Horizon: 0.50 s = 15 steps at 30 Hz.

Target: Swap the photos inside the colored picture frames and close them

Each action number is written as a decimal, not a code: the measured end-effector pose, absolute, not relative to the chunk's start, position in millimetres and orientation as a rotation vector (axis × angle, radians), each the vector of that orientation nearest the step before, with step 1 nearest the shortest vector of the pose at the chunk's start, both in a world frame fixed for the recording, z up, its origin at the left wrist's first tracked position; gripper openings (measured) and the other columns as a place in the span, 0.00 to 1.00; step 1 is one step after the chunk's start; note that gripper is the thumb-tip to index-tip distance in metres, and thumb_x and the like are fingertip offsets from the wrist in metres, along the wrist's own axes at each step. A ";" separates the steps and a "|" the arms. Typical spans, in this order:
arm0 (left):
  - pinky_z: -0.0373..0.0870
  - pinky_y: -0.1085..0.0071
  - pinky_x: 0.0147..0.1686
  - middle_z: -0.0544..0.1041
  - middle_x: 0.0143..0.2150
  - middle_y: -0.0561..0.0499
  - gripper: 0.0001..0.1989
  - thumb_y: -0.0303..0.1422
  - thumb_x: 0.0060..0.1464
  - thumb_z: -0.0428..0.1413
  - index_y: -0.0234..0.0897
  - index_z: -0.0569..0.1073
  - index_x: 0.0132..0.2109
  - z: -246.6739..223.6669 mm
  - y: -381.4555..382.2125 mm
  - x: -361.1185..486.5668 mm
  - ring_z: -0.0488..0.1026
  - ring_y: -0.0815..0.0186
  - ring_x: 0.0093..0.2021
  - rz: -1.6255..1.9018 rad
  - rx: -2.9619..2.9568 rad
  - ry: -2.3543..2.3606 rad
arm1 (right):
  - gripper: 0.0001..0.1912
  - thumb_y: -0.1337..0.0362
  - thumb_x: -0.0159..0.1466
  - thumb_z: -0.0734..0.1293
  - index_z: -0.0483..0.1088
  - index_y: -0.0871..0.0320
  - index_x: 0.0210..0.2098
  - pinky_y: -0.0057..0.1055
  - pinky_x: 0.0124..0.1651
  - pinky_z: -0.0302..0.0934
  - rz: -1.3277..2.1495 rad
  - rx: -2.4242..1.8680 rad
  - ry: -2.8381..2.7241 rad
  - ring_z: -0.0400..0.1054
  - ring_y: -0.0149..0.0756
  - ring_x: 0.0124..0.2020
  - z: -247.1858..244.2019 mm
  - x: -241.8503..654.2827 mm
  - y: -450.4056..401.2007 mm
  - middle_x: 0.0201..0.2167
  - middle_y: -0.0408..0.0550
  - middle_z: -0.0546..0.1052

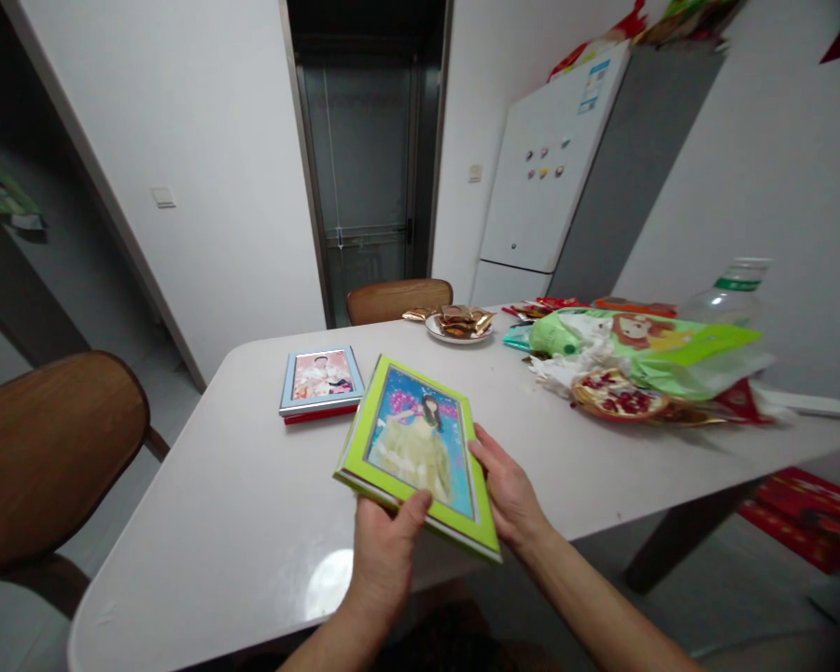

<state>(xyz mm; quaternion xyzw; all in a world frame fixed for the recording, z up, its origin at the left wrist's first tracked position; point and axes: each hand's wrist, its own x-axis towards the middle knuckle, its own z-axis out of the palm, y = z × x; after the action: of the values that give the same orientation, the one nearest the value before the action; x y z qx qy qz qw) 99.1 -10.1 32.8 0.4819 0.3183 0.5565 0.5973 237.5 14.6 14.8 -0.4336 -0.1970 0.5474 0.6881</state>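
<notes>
Tilted above the table's front edge is a lime-green picture frame (420,448), held between both hands. It shows a picture of a figure in a pale yellow dress on a blue ground. My left hand (385,551) grips its lower edge, thumb on the front and the fingers hidden behind. On the right edge, my right hand (508,490) is closed round the frame, its fingertips partly hidden. Left of the held frame lies a light blue picture frame (322,378), picture side up, with a red item (322,415) under it.
On the white table (266,523), a plate (460,338) of wrapped snacks stands at the back. To the right are a green bag (693,350), an opened pomegranate (620,394) and a clear bottle (732,294). Wooden chairs stand left (49,457) and behind (399,301).
</notes>
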 end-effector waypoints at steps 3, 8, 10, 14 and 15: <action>0.63 0.65 0.47 0.72 0.45 0.45 0.22 0.38 0.45 0.55 0.35 0.62 0.47 33.9 4.6 93.2 0.67 0.60 0.47 1.273 1.021 0.730 | 0.27 0.68 0.51 0.62 0.56 0.55 0.51 0.34 0.30 0.67 1.200 -1.071 -0.493 0.71 0.37 0.28 21.2 266.5 25.4 0.30 0.43 0.76; 0.68 0.69 0.37 0.72 0.43 0.43 0.22 0.38 0.46 0.53 0.32 0.60 0.47 23.6 17.8 105.0 0.72 0.65 0.36 1.101 1.101 0.827 | 0.28 0.68 0.52 0.63 0.57 0.58 0.52 0.34 0.28 0.66 1.152 -1.257 -0.630 0.70 0.35 0.23 26.9 318.4 50.8 0.29 0.46 0.77; 0.68 0.70 0.34 0.74 0.37 0.46 0.19 0.37 0.47 0.52 0.32 0.61 0.44 14.8 23.3 113.9 0.73 0.68 0.31 1.008 1.163 0.900 | 0.27 0.67 0.51 0.64 0.59 0.59 0.51 0.33 0.27 0.65 1.097 -1.362 -0.736 0.70 0.35 0.22 25.3 336.9 60.0 0.28 0.47 0.77; 0.66 0.73 0.25 0.73 0.22 0.53 0.11 0.31 0.44 0.53 0.33 0.65 0.38 -5.3 37.2 127.9 0.71 0.68 0.23 0.863 1.290 1.049 | 0.26 0.67 0.50 0.66 0.63 0.62 0.48 0.30 0.27 0.64 0.873 -1.657 -0.995 0.69 0.34 0.22 13.8 361.0 75.8 0.27 0.48 0.77; 0.65 0.73 0.23 0.71 0.19 0.55 0.11 0.30 0.44 0.54 0.33 0.66 0.38 -9.2 40.6 130.1 0.70 0.67 0.21 0.836 1.329 1.092 | 0.26 0.67 0.50 0.65 0.63 0.63 0.49 0.30 0.28 0.64 0.824 -1.709 -1.032 0.69 0.34 0.23 9.9 364.2 79.4 0.28 0.49 0.77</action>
<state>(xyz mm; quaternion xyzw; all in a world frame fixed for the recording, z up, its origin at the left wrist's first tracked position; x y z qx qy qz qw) 130.1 40.6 -9.2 0.5676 0.4663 0.3573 0.5767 364.2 79.4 9.9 -0.6977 -0.4216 0.3366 0.4714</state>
